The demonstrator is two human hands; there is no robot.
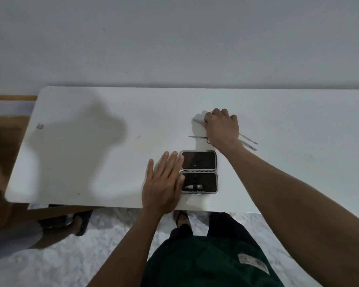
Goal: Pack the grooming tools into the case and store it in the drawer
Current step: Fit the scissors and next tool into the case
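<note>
A small case with a silver rim lies open on the white table, both dark halves facing up. A nail clipper sits in the near half. My left hand lies flat with straight fingers against the case's left side. Beyond the case, my right hand curls down over several thin metal tools. One tool tip sticks out left of the fingers, small scissors lie under the wrist, and two slim tools show to the right. Which tool the fingers pinch is hidden.
The table stands against a plain wall; its near edge runs just below the case. A wooden piece of furniture stands at the left. Another person's foot in a sandal is on the floor under the table's left part.
</note>
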